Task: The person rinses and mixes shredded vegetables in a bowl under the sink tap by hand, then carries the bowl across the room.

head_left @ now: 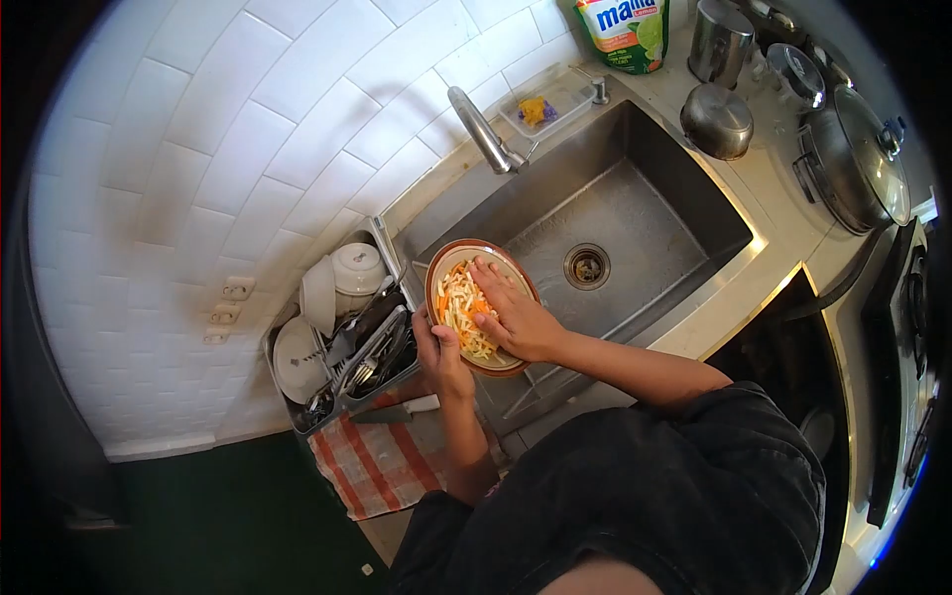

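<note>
A brown-rimmed bowl (513, 270) of shredded white and orange vegetables (458, 307) is held over the left end of the steel sink (635, 228). My left hand (444, 359) grips the bowl's near left rim, thumb uppermost; its other fingers are partly hidden at the side. Flat across the shreds lies my right hand (518, 315), fingers stretched out, covering part of the bowl's contents.
Left of the bowl stands a dish rack (342, 405) with bowls, plates and cutlery. A tap (481, 129) rises behind the sink. Pots (716, 121) and a detergent pouch (627, 35) stand at the back right. A striped cloth (372, 464) and a knife (421, 404) lie near my left arm.
</note>
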